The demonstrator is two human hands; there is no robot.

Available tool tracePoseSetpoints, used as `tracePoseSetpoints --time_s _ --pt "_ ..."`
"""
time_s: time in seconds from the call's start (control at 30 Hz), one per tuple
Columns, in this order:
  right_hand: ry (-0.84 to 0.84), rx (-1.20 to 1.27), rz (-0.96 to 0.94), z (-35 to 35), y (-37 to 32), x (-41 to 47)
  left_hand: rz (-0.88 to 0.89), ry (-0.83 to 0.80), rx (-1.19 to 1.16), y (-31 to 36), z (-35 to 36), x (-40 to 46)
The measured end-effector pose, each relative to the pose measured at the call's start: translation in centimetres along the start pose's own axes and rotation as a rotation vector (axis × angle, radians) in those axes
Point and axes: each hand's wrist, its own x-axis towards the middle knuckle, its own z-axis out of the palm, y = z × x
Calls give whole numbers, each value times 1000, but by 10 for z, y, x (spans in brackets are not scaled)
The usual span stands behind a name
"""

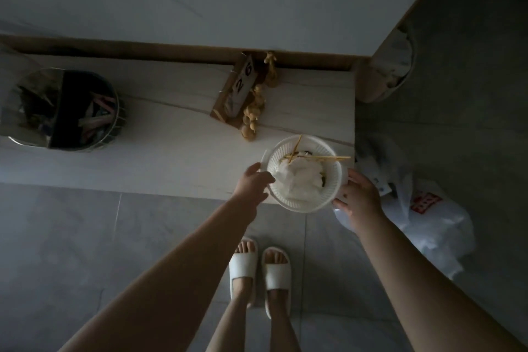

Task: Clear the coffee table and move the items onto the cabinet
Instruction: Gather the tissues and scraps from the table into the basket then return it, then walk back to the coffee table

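Note:
A white slotted plastic basket [307, 200] with crumpled tissue and a few wooden skewers inside sits over the front right edge of a pale wood-grain top [160, 157]. My left hand [253, 184] grips its left rim. My right hand [358, 200] grips its right side, fingers curled under the rim. Further back on the top lie a wooden block calendar [238, 88] showing 26 and a string of yellow beads [254, 111]. A round metal bin [61, 108] with pens and clutter stands at the left.
A white plastic bag [423, 226] with a red label lies on the grey tiled floor right of the top. A wall corner with a curved fitting [391, 66] rises at the upper right. My feet in white slippers [258, 268] stand just in front.

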Motion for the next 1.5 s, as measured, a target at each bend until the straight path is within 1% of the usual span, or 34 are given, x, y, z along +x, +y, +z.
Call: tracePoseSetpoints --time_s 0.07,0.13,0.23,0.3,0.37,0.43,0.6,0.7,0.77,0.9,1.0,1.17,1.23,1.3,1.5 --pt "-5 78 41 2 2 9 3 6 6 -1 3 13" --pt "46 151 85 3 1 16 -1 4 -1 -1 7 19" --pt "100 128 92 3 2 27 -1 -20 -36 0 13 23" --pt "95 84 59 3 3 31 -6 -6 -38 1 15 24" --pt "86 -45 9 2 5 31 -10 4 -14 1 15 24" --pt "64 -264 -50 1 5 26 -9 17 42 2 15 20" --pt "72 -785 -229 1 -11 -7 25 97 292 7 11 -13" --pt "-8 -948 -318 4 -22 -43 81 73 422 9 0 -53" --pt "-73 -1004 -372 10 -27 -73 124 66 510 7 -11 -83" --pt "-230 -1092 -415 31 -32 -133 183 87 585 -3 -42 -142" --pt "-352 -1221 -470 52 -30 -173 223 146 729 -17 -76 -185" --pt "-573 -1493 -610 89 -9 -240 232 262 959 -57 -148 -250" --pt "-635 -1566 -653 105 2 -265 220 323 952 -75 -176 -271" --pt "-695 -1639 -734 123 13 -289 204 397 886 -93 -202 -292" --pt "-883 -1833 -909 178 59 -363 155 618 498 -152 -261 -356"
